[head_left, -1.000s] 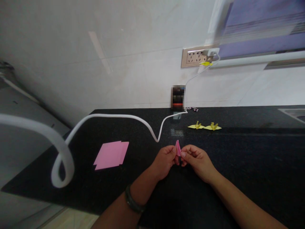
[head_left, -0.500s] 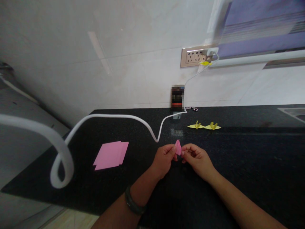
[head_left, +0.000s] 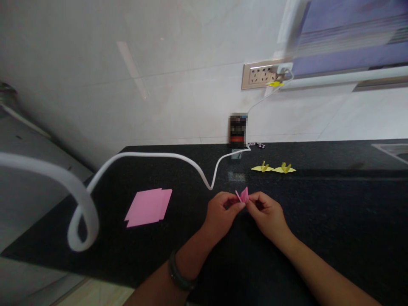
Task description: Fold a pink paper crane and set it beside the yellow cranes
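Note:
A small piece of folded pink origami paper (head_left: 244,195) is held above the dark counter, its pointed flaps sticking up and spread apart. My left hand (head_left: 223,214) pinches it from the left between thumb and fingers. From the other side my right hand (head_left: 267,213) grips its edge, thumb and fingertips closed. The two thumbs almost meet at the paper's lower end, hiding part of it. Beyond my hands, two yellow folded paper cranes (head_left: 263,168) sit side by side with wings spread.
A stack of pink square sheets (head_left: 148,207) lies left on the black counter (head_left: 105,255). A white cable (head_left: 168,154) loops across to a phone (head_left: 238,131) leaning on the wall. A wall socket (head_left: 261,75) with a plug is above, with a small yellow piece beside it.
The pink paper has turned and its flaps have opened apart. My left thumb has shifted right along its lower end, and my right fingers have closed on its right edge.

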Action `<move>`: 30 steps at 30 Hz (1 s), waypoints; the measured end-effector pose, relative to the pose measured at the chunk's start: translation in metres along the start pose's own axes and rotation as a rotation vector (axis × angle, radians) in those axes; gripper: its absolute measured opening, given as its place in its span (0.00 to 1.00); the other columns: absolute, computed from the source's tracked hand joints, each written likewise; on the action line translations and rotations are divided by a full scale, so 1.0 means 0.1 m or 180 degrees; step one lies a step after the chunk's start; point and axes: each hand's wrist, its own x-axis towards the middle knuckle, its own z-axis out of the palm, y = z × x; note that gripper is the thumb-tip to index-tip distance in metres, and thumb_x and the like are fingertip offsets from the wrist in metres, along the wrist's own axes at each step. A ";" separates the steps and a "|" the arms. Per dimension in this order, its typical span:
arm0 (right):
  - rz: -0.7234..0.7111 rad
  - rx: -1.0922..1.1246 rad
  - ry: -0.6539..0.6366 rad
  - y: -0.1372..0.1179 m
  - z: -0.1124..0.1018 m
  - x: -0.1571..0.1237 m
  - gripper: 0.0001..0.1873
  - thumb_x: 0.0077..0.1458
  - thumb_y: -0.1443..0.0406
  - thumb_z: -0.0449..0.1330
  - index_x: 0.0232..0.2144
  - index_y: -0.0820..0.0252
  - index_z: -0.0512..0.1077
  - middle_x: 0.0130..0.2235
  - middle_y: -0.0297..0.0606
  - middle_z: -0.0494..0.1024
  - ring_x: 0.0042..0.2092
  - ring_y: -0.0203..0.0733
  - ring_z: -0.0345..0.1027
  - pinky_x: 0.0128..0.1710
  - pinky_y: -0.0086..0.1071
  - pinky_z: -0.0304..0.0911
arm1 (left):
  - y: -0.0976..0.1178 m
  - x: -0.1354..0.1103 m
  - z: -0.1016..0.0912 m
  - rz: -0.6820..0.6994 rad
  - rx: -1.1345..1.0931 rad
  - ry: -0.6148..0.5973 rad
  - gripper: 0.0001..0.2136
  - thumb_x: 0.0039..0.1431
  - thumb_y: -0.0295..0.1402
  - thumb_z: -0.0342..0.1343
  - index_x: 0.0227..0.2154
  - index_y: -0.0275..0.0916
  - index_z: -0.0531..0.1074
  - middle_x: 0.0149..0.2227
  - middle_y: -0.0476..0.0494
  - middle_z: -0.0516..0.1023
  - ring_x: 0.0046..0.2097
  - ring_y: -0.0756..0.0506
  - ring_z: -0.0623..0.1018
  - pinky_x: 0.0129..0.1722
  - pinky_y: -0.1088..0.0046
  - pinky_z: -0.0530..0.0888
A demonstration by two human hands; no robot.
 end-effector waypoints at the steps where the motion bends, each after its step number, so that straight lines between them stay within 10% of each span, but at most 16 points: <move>1: -0.0071 -0.0069 -0.0010 0.01 0.00 0.00 0.06 0.48 0.64 0.54 0.25 0.61 0.68 0.23 0.34 0.69 0.25 0.35 0.62 0.25 0.28 0.58 | 0.01 0.00 -0.01 0.0082 0.0054 -0.0044 0.09 0.47 0.35 0.53 0.30 0.36 0.70 0.32 0.45 0.70 0.34 0.50 0.70 0.35 0.75 0.68; 15: -0.1718 -0.0594 -0.0460 -0.07 -0.21 0.07 0.10 0.50 0.71 0.51 0.35 0.58 0.67 0.34 0.39 0.71 0.37 0.38 0.65 0.36 0.33 0.62 | 0.10 0.01 -0.10 0.1608 0.1061 0.0098 0.07 0.48 0.23 0.48 0.28 0.37 0.70 0.31 0.45 0.72 0.35 0.50 0.70 0.37 0.71 0.68; 30: -0.1573 -0.0756 -0.0605 -0.03 -0.19 0.08 0.16 0.50 0.70 0.50 0.43 0.57 0.65 0.36 0.40 0.72 0.37 0.39 0.66 0.37 0.33 0.63 | 0.03 0.05 -0.16 0.1840 0.1349 -0.0048 0.10 0.51 0.23 0.45 0.31 0.38 0.71 0.38 0.43 0.72 0.42 0.48 0.70 0.42 0.68 0.68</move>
